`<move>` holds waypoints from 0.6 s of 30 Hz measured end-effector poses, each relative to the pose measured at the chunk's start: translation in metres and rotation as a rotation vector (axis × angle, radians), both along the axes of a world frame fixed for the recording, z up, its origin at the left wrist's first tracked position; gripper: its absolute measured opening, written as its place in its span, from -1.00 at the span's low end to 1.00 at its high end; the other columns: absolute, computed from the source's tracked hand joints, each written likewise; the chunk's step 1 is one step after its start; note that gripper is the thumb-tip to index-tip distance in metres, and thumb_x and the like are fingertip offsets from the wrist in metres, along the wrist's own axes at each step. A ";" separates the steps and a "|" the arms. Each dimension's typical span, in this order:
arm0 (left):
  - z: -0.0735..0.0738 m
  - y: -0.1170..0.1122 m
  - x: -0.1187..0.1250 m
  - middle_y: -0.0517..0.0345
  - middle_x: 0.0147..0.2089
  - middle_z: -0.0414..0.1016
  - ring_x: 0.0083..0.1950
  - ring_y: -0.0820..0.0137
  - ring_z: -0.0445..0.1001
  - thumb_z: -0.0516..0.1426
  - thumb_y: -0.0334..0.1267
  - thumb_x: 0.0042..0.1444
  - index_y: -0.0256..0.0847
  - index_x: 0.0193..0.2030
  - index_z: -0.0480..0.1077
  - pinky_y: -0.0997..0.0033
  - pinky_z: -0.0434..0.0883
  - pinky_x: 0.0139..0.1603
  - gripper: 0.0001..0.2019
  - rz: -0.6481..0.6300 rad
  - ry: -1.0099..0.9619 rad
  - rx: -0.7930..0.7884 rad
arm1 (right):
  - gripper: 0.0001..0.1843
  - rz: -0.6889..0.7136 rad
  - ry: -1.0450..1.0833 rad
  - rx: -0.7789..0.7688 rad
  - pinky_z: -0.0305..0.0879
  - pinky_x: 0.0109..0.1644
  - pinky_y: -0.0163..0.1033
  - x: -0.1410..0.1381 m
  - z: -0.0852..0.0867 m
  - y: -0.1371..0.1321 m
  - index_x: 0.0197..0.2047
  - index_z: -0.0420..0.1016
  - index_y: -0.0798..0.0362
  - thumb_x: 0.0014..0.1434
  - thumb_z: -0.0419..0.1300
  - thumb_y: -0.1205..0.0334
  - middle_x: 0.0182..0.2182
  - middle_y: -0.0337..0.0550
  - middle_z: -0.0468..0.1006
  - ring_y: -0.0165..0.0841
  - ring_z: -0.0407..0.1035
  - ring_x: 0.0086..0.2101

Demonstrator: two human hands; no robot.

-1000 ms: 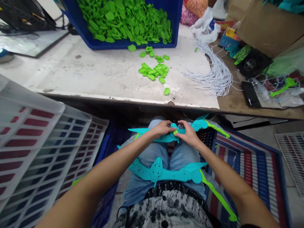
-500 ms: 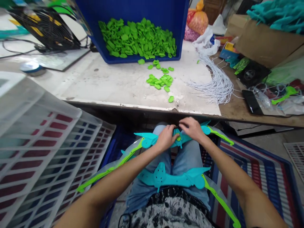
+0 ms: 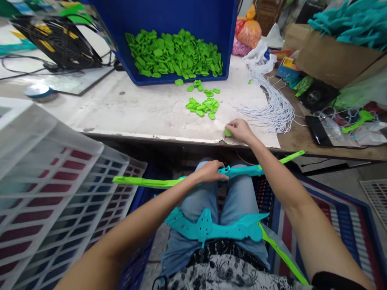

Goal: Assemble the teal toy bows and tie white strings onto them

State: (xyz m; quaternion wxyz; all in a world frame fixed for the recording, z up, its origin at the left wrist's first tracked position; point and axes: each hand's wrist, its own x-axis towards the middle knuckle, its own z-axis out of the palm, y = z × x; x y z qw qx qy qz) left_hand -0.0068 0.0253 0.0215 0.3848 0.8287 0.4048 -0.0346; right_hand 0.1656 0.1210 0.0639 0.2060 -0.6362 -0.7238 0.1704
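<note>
My left hand is wrapped round the middle of a turquoise toy bow, which is turned edge-on above my knees. Its green limbs stick out to both sides. At the table's front edge, my right hand pinches a small flat green plastic piece. A second turquoise toy bow lies across my lap, one green limb reaching down to the right. A small heap of green pieces lies on the table just beyond my right hand.
A tilted blue bin full of green pieces stands on the table. To its right lie white cords and a cardboard box of turquoise parts. A white crate stands on my left, and a fan behind it.
My right hand has left the toy bow and moved up to the table edge, onto the single green piece there. My left hand has tipped the bow edge-on.
</note>
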 end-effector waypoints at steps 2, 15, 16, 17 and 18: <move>-0.002 0.019 -0.002 0.12 -0.32 0.51 -0.26 0.30 0.44 0.19 0.02 -0.01 -0.31 -0.24 0.47 0.46 0.26 -0.30 -0.62 -0.034 -0.039 -0.138 | -0.75 -0.047 -0.034 -0.038 0.26 -0.20 -0.25 0.015 -0.002 -0.004 -0.32 0.64 0.12 0.15 0.15 0.21 -0.44 -0.15 0.58 -0.26 0.44 -0.31; -0.031 0.040 0.010 0.16 -0.48 0.42 -0.42 0.40 0.30 0.16 0.08 -0.07 -0.34 -0.39 0.49 0.45 0.19 -0.40 -0.57 0.034 -0.201 -0.388 | -0.79 0.266 -0.011 0.379 0.23 0.04 -0.04 0.026 -0.021 -0.081 -0.16 0.56 0.04 0.21 0.19 0.14 -0.10 -0.05 0.57 -0.19 0.35 -0.07; -0.032 0.041 0.009 0.18 -0.50 0.40 -0.43 0.42 0.29 0.16 0.08 -0.08 -0.33 -0.41 0.49 0.46 0.18 -0.41 -0.58 0.031 -0.210 -0.398 | -0.78 0.306 -0.005 0.388 0.24 0.02 -0.06 0.025 -0.025 -0.099 -0.14 0.55 0.04 0.23 0.17 0.14 -0.09 -0.06 0.57 -0.20 0.36 -0.07; -0.033 0.042 0.009 0.19 -0.52 0.39 -0.44 0.43 0.28 0.17 0.08 -0.08 -0.32 -0.42 0.49 0.47 0.18 -0.41 -0.59 0.027 -0.222 -0.409 | -0.78 0.343 -0.011 0.387 0.25 -0.01 -0.07 0.023 -0.031 -0.118 -0.13 0.54 0.04 0.24 0.16 0.13 -0.08 -0.07 0.58 -0.21 0.36 -0.08; -0.034 0.043 0.009 0.21 -0.52 0.38 -0.44 0.44 0.27 0.17 0.08 -0.08 -0.31 -0.43 0.49 0.47 0.18 -0.40 -0.59 0.027 -0.233 -0.420 | -0.78 0.368 -0.030 0.385 0.25 -0.04 -0.07 0.022 -0.038 -0.136 -0.13 0.54 0.04 0.26 0.15 0.14 -0.08 -0.07 0.58 -0.21 0.37 -0.09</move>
